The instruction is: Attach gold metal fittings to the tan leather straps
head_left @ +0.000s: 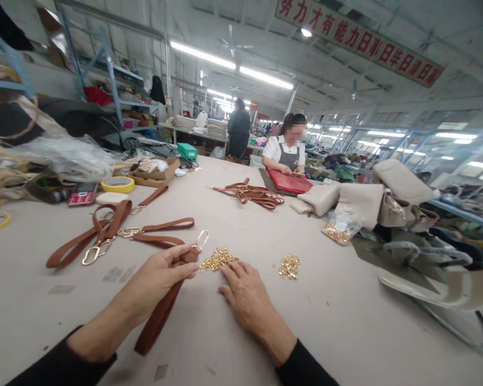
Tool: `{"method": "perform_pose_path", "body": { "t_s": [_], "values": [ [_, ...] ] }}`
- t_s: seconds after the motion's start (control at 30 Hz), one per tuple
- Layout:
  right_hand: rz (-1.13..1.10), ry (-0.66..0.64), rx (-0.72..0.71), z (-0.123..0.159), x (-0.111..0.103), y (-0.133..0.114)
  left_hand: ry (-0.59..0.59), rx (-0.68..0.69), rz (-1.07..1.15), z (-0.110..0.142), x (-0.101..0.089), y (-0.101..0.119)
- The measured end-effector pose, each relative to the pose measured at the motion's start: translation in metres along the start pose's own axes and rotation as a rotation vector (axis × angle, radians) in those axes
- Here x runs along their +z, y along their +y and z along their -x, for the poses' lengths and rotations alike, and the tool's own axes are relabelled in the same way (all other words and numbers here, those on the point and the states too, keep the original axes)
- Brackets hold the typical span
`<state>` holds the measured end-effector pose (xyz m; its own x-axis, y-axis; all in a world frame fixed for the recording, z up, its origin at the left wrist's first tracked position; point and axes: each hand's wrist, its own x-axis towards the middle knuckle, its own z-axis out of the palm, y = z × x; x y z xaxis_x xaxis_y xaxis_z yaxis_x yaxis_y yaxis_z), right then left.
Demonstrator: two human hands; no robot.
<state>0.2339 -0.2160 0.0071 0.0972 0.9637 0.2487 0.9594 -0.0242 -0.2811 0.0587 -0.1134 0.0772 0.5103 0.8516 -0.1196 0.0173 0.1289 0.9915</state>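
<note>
The left hand (167,272) is closed, thumb against fingers, on a brown strap (161,316) near its upper end, where a gold clasp (202,239) sticks up past the fingertips; the strap's looped end hangs down toward the near edge of the bench (241,214). The right hand (244,296) is palm down, loosely spread with the thumb apart, its fingertips at the near right edge of a heap of small gold pieces (218,258), which lies just beyond and between the two hands. A smaller gold pile (290,266) sits apart to the right. Beyond the left hand, more brown straps with clasps (112,228) lie crossed over each other, taking up much of that side, and a bundle of straps (253,194) lies farther off in the middle. Behind the nearer straps are a phone (82,194), a roll of yellow tape (118,184) and an open cardboard box (156,174) with pale wrapped bits inside. On the right, a clear plastic bag (341,228) of gold pieces rests against beige bags (362,203) piled together. At the far side, a co-worker (287,147) bends over a red piece (290,181).
</note>
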Motion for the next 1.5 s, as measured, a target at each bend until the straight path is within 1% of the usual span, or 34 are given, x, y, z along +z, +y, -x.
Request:
{"method": "perform_pose_path", "body": {
  "t_s": [0.1, 0.13, 0.2, 0.27, 0.3, 0.33, 0.4, 0.5, 0.57, 0.7, 0.9, 1.03, 1.17, 1.27, 1.33, 1.5],
  "values": [
    [-0.05, 0.062, -0.002, -0.005, 0.008, 0.006, -0.136, -0.046, 0.134, -0.015, 0.023, -0.013],
    [-0.099, 0.096, 0.003, -0.005, 0.008, 0.009, -0.163, -0.051, 0.14, -0.019, 0.029, -0.017],
    [-0.253, 0.208, 0.05, -0.005, 0.005, 0.017, -0.199, -0.058, 0.125, -0.026, 0.04, -0.024],
    [-0.496, 0.33, 0.179, -0.004, -0.001, 0.025, -0.214, -0.054, 0.102, -0.03, 0.048, -0.03],
    [-0.637, 0.367, 0.26, -0.003, -0.003, 0.028, -0.222, -0.054, 0.092, -0.031, 0.05, -0.033],
    [-0.781, 0.376, 0.333, -0.003, -0.006, 0.031, -0.233, -0.053, 0.082, -0.031, 0.052, -0.036],
    [-1.046, 0.319, 0.417, -0.004, -0.009, 0.031, -0.273, -0.042, 0.066, -0.031, 0.055, -0.041],
    [-1.316, 0.186, 0.403, -0.006, -0.01, 0.024, -0.339, -0.019, 0.042, -0.029, 0.056, -0.048],
    [-1.417, 0.137, 0.402, -0.007, -0.009, 0.018, -0.371, -0.009, 0.025, -0.027, 0.056, -0.05],
    [-1.489, 0.111, 0.412, -0.008, -0.006, 0.012, -0.391, 0.016, -0.003, -0.025, 0.056, -0.05],
    [-1.522, 0.097, 0.434, -0.008, -0.001, 0.017, -0.389, 0.012, -0.019, -0.023, 0.054, -0.049],
    [-1.473, 0.067, 0.474, -0.009, -0.001, 0.019, -0.417, 0.023, -0.052, -0.02, 0.053, -0.049],
    [-1.416, 0.049, 0.497, -0.009, -0.004, 0.017, -0.417, 0.03, -0.085, -0.019, 0.054, -0.049],
    [-1.391, 0.075, 0.493, -0.01, -0.006, 0.015, -0.396, 0.088, -0.148, -0.019, 0.054, -0.048],
    [-1.392, 0.095, 0.514, -0.01, -0.006, 0.014, -0.387, 0.133, -0.204, -0.018, 0.053, -0.048],
    [-1.412, 0.101, 0.539, -0.01, -0.004, 0.014, -0.395, 0.213, -0.304, -0.019, 0.049, -0.046]
  ]
}}
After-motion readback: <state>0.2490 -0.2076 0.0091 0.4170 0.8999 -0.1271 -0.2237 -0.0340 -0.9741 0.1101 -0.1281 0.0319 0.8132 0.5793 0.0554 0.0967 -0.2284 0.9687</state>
